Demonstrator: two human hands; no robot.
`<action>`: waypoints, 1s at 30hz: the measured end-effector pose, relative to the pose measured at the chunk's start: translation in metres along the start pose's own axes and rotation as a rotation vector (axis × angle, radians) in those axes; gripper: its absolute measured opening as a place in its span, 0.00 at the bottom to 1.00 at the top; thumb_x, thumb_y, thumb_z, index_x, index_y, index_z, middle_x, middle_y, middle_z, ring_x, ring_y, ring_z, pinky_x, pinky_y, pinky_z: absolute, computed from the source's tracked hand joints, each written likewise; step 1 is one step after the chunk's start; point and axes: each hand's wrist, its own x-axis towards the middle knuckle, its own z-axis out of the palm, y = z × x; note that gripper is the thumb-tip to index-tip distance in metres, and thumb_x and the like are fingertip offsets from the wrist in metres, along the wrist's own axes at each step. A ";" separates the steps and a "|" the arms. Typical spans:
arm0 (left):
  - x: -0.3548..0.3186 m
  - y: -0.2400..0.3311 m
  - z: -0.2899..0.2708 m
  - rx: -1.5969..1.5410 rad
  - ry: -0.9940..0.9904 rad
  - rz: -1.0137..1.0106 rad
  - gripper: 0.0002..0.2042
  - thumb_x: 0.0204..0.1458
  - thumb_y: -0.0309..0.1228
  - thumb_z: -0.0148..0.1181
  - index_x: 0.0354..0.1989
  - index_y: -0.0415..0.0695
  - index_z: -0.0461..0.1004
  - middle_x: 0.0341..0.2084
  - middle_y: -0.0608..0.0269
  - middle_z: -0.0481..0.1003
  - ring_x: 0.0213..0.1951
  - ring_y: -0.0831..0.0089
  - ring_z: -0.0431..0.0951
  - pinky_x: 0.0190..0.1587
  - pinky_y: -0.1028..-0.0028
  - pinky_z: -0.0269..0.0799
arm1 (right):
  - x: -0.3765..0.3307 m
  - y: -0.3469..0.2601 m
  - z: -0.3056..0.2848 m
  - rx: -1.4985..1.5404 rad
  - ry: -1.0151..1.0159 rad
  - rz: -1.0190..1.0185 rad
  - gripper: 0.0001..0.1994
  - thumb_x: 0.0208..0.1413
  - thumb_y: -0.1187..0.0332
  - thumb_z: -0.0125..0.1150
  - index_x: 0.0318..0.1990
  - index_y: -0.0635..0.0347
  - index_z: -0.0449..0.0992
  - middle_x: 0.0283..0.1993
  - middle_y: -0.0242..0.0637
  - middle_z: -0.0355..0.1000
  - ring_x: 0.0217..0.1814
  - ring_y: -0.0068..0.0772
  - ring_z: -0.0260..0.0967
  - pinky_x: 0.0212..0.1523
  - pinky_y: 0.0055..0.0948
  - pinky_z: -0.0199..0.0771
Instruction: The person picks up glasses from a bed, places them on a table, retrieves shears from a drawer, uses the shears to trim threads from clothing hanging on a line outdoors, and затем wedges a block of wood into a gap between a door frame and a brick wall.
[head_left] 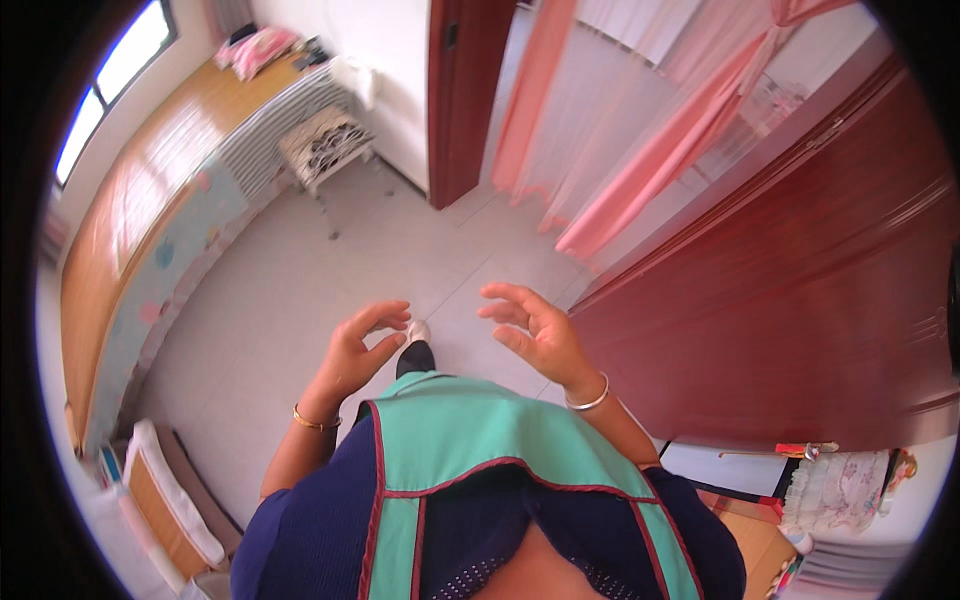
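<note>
Both of my hands are raised in front of a green apron (500,430) with dark red edging, and neither holds anything. My left hand (365,340) has its fingers curved and apart, with a gold bangle (316,424) on the wrist. Facing it across a gap, my right hand (535,335) also has loosely bent, separated fingers; a silver bangle (590,394) circles that wrist. Between and below the hands, one light shoe (419,330) shows on the grey tiled floor (290,300).
A dark red door (790,270) stands at the right. Pink curtains (640,190) hang in the doorway beyond. A small patterned stool (325,145) is near the far wall. Along the left runs a wooden ledge (165,150) under a window, with pink cloth (258,52) at its end.
</note>
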 end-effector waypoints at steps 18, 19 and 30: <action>0.567 -0.024 0.129 -0.177 -0.550 0.275 0.21 0.47 0.20 0.61 0.52 0.38 0.70 0.40 0.58 0.77 0.46 0.72 0.76 0.50 0.72 0.70 | 0.260 0.026 -0.340 0.017 0.465 -0.019 0.25 0.57 0.72 0.57 0.62 0.62 0.59 0.58 0.40 0.64 0.60 0.33 0.63 0.58 0.32 0.62; 0.590 -0.027 0.141 -0.188 -0.568 0.291 0.21 0.47 0.20 0.61 0.52 0.38 0.70 0.41 0.58 0.77 0.46 0.72 0.76 0.50 0.72 0.70 | 0.271 0.033 -0.357 0.033 0.486 -0.017 0.25 0.57 0.72 0.57 0.62 0.62 0.59 0.58 0.40 0.64 0.60 0.33 0.63 0.58 0.32 0.62; 0.898 -0.052 0.272 -0.242 -0.621 0.363 0.21 0.50 0.23 0.60 0.54 0.43 0.69 0.45 0.61 0.74 0.49 0.71 0.73 0.52 0.71 0.68 | 0.443 0.091 -0.609 -0.132 0.549 -0.122 0.22 0.56 0.74 0.56 0.59 0.61 0.64 0.60 0.35 0.62 0.63 0.29 0.58 0.61 0.32 0.60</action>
